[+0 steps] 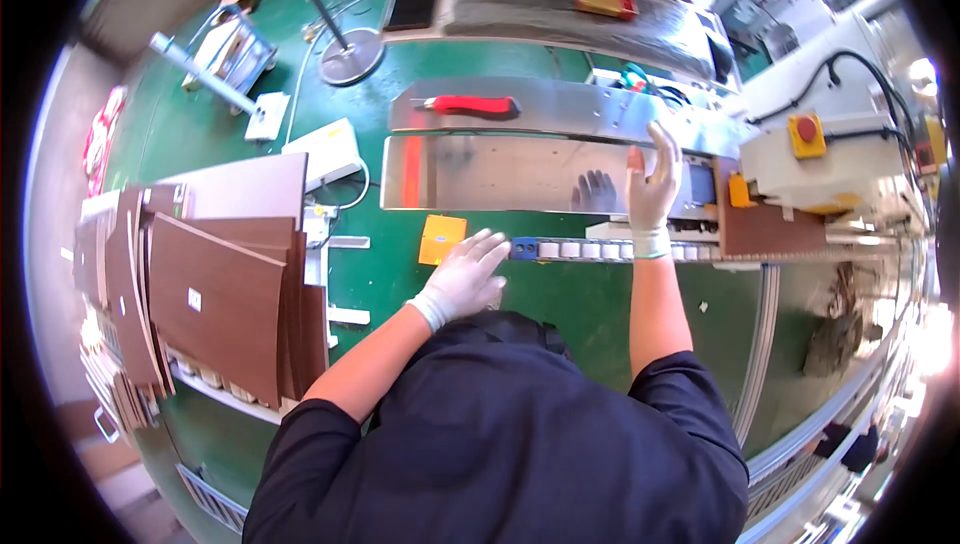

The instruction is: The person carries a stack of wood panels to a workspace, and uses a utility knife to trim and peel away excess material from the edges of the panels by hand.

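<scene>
My left hand [464,276], in a thin white glove, has its fingers stretched out and holds nothing visible. Close beside it are a yellow box [440,238] and the blue end piece [523,248] of a roller rail [585,250]. Over the right part of a shiny metal plate [500,174] is my right hand [654,184], also gloved, with fingers up and thumb apart. Its reflection shows in the plate; whether the hand touches the metal I cannot tell. A red-handled cutter [470,105] rests on the metal strip [570,102] beyond.
Brown panels [215,304] stand stacked at the left. To the right is a pale machine [790,169] with a red stop button [806,130] and a brown board [765,232]. A covered bench [560,9] lies at the back, a fan stand [350,56] far left.
</scene>
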Available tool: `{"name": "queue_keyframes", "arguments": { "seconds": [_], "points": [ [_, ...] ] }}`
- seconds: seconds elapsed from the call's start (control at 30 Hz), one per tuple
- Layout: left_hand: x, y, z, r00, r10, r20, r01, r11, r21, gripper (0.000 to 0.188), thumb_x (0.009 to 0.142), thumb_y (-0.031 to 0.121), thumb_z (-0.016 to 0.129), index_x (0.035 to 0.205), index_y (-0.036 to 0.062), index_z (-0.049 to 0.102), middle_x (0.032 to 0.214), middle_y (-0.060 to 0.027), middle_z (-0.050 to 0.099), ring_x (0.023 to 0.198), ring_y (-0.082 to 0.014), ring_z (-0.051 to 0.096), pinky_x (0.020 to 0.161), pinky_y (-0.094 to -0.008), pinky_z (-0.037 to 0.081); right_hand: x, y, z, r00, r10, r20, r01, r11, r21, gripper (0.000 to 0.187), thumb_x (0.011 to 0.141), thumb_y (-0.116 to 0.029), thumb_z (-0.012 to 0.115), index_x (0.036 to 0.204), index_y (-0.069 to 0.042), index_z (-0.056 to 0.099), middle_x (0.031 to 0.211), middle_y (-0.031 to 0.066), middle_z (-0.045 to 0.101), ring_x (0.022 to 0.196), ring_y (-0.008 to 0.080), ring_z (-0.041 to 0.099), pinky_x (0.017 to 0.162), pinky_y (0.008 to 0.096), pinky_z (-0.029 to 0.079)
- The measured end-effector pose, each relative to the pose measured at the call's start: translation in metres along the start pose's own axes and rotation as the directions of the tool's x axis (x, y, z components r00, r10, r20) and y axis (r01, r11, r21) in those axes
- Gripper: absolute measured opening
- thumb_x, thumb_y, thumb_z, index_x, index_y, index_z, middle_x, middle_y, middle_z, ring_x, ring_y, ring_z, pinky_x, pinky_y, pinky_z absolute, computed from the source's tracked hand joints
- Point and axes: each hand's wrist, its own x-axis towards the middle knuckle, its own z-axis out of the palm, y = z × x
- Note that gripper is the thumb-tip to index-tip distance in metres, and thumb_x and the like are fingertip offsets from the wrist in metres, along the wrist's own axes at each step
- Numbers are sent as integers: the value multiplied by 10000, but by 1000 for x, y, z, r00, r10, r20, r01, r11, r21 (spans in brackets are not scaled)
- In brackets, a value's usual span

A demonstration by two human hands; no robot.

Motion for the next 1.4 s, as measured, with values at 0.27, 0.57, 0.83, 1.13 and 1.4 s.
{"name": "queue_keyframes", "arguments": {
  "seconds": [0.27,0.57,0.83,1.13,1.4],
  "points": [
    [-174,-22,-40,794,-494,-353,422,867,-266,347,925,83,649,1258,-12,657,1203,-228,697,1152,-395,658,1022,-461,515,8,-51,121,800,-394,452,349,919,183,281,876,-103,695,1154,-67,712,1200,162,723,1128,358,678,985,454,518],
    [-278,-55,-106,625,-577,-526,602,785,-147,338,905,112,694,1227,12,671,1232,-200,690,1202,-398,633,1072,-474,481,-10,-51,232,799,-218,561,338,934,-119,388,939,-297,692,1252,-70,682,1202,161,697,1150,369,634,1013,464,485],
    [-392,-115,-144,656,-728,-200,755,630,183,817,834,418,754,1518,66,479,1611,-209,383,1518,-422,294,1250,-511,252,-120,-192,162,534,293,793,-769,559,311,428,1077,-309,554,1387,-13,558,984,21,595,773,88,570,676,240,481],
    [-510,-150,-121,762,-578,-293,647,690,324,785,893,553,619,1501,69,512,1614,-203,390,1512,-434,303,1229,-574,221,-226,-322,176,4,234,972,-903,418,-97,271,1010,-219,647,1181,-10,622,856,12,597,707,93,578,645,251,479],
    [-404,-128,-91,699,-606,-380,690,711,134,800,905,533,640,1521,53,467,1614,-220,361,1509,-436,286,1237,-570,190,-230,-380,270,194,287,938,-895,444,50,259,1007,-230,664,1154,-23,611,992,43,667,867,121,670,712,247,529]
  ]
}}
